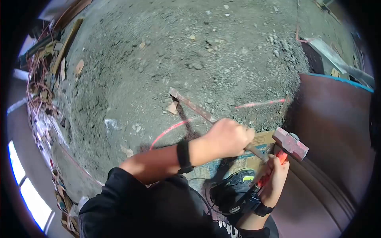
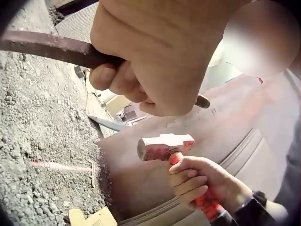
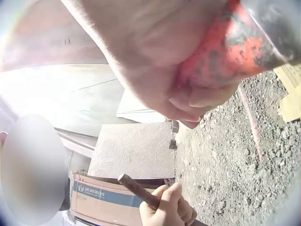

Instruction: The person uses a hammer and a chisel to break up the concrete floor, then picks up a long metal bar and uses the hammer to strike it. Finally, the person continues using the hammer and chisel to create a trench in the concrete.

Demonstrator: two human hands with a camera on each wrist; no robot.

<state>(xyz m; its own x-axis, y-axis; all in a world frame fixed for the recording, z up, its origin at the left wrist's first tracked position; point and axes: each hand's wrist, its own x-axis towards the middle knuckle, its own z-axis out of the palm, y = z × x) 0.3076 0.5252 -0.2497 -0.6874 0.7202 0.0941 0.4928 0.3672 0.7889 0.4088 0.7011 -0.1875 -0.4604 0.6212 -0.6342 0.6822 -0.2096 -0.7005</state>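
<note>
My left hand [image 1: 230, 138] grips a long, rusty steel chisel [image 1: 193, 106] around its shaft. Its flat end points away over the gravelly ground at the upper left, and the blunt round end [image 2: 202, 101] sticks out behind the fist. With my right hand [image 1: 276, 174] I hold a club hammer [image 1: 291, 143] by its red handle, fingers wrapped close below the head. The heavy, red-smeared head stands beside the chisel's round end in the head view, apart from it in the left wrist view. In the right wrist view the red handle [image 3: 230, 56] fills my palm.
Grey gravel [image 1: 151, 67] covers the ground, with pink marking lines [image 1: 170, 129] across it. A brown curved panel [image 1: 333, 115] rises on the right. Cardboard [image 1: 264, 138] lies by my shoe [image 1: 234, 186]. Scrap and wood strips [image 1: 67, 47] line the left side.
</note>
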